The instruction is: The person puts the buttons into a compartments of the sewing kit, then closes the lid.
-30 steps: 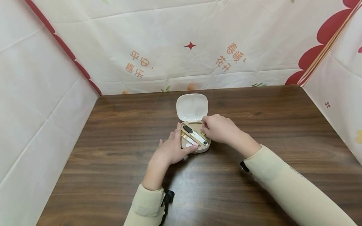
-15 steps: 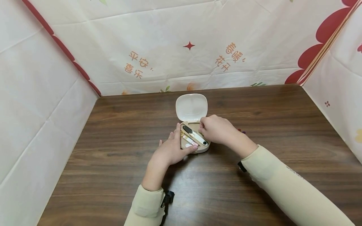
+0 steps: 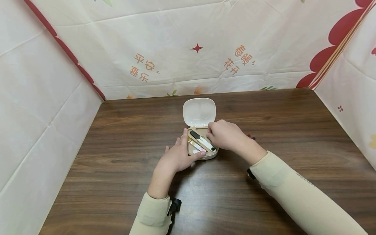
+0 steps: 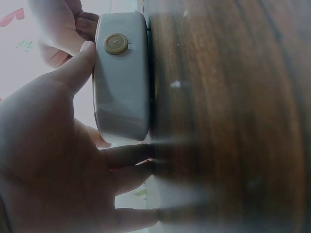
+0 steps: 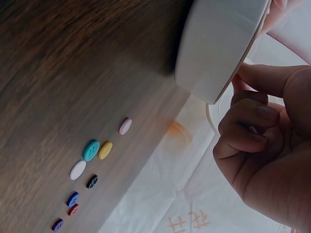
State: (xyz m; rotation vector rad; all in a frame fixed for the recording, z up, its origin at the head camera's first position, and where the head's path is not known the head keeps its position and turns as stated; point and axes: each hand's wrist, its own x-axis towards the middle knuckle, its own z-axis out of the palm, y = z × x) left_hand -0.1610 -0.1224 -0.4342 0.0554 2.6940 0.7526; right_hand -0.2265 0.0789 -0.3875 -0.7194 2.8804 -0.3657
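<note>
A small sewing box point(image 3: 212, 156) lies on the table with its white lid point(image 3: 199, 112) raised. In its beige inside are black-and-white thread snips point(image 3: 203, 141) and a slim patterned piece point(image 3: 197, 145) beside a gold ring. My left hand point(image 3: 177, 157) braces the box's left and front sides, fingers straight, thumb at the front rim. In the left wrist view a round gold button point(image 4: 115, 43) shows on the box's front. My right hand point(image 3: 225, 133) reaches over the right compartment with curled fingers. Its thumb and index fingertips are hidden behind the rim, so I cannot tell what they hold.
Several loose buttons lie on the table right of the box, among them a teal button point(image 5: 91, 150), a yellow button point(image 5: 105, 150), a white button point(image 5: 77, 170) and a pink button point(image 5: 125, 126). A printed cloth point(image 3: 188, 65) hangs behind the table's back edge.
My right hand has shifted slightly left over the compartment, and a small yellow thing by its fingertips is now out of sight. Red and purple buttons now show beyond the right wrist. The left hand stays put.
</note>
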